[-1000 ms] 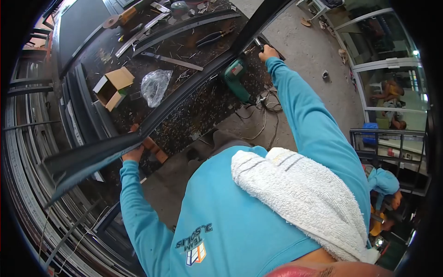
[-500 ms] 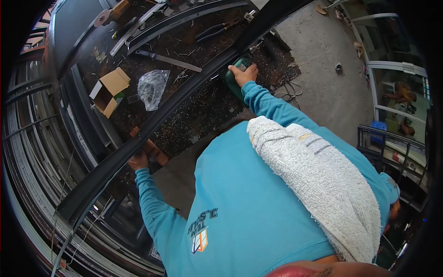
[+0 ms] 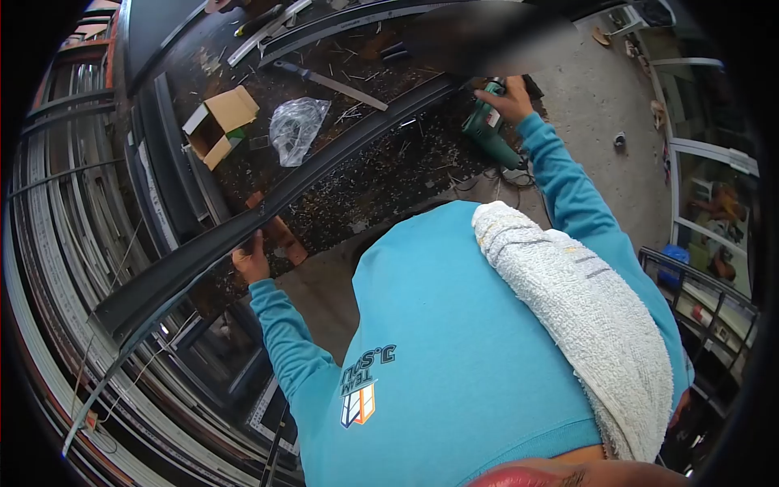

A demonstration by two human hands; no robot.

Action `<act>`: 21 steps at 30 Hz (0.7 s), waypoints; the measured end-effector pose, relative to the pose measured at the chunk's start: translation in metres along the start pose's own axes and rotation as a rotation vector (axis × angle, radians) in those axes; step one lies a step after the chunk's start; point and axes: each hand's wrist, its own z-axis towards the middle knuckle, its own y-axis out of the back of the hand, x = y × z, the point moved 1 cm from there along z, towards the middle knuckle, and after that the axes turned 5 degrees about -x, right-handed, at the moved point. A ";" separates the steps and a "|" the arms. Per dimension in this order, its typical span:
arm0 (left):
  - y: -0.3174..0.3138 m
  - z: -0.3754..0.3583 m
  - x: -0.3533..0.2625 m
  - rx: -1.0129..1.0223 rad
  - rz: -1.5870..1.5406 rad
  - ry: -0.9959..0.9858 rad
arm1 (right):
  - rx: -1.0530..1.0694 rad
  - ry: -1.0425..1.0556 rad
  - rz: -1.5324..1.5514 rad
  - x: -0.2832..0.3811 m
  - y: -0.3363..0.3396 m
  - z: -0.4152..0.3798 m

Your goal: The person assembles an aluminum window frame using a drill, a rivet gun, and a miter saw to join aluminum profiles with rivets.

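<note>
A long dark metal profile (image 3: 316,168) runs diagonally across the workbench. My left hand (image 3: 251,260) is at the profile's near edge, toward its lower left end, with its fingers partly hidden under it; a reddish-brown block (image 3: 286,242) lies beside it. My right hand (image 3: 513,101) is wrapped round a green power tool (image 3: 493,134) at the right end of the bench, close to the profile. The tool's front end is not clearly visible. A blurred dark shape (image 3: 495,36) covers the view just beyond it.
On the bench (image 3: 381,174), strewn with metal chips, are an open cardboard box (image 3: 219,126), a clear plastic bag (image 3: 299,130) and a file (image 3: 337,85). Racks of long profiles (image 3: 49,268) stand at the left. A cable hangs near the bench's right edge.
My right hand has moved right and slightly up with the green tool, whose body now shows more. The view has shifted, and a blurred dark shape has appeared at the top.
</note>
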 end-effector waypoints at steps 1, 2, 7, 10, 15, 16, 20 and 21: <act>0.000 -0.001 0.003 -0.004 -0.003 0.004 | 0.096 -0.119 0.252 -0.009 -0.012 0.005; 0.001 -0.003 0.006 -0.022 0.011 -0.033 | 0.194 -0.236 0.510 -0.017 -0.027 0.010; 0.013 -0.008 -0.020 -0.115 -0.122 -0.193 | 0.331 -0.285 0.755 -0.002 -0.001 0.049; 0.027 0.005 -0.001 -0.040 0.007 -0.192 | 0.363 -0.151 0.597 0.014 0.014 0.073; -0.002 -0.013 -0.018 -0.240 0.048 -0.131 | 0.232 -0.119 0.794 0.032 0.023 0.059; -0.014 -0.025 -0.020 -0.269 0.178 -0.145 | 0.195 -0.058 0.809 0.035 0.024 0.055; -0.045 -0.063 0.008 -0.308 0.584 0.088 | 0.342 -0.215 0.842 0.023 0.028 0.053; -0.049 -0.063 0.005 -0.268 0.597 0.100 | 0.339 -0.165 0.769 0.027 0.031 0.052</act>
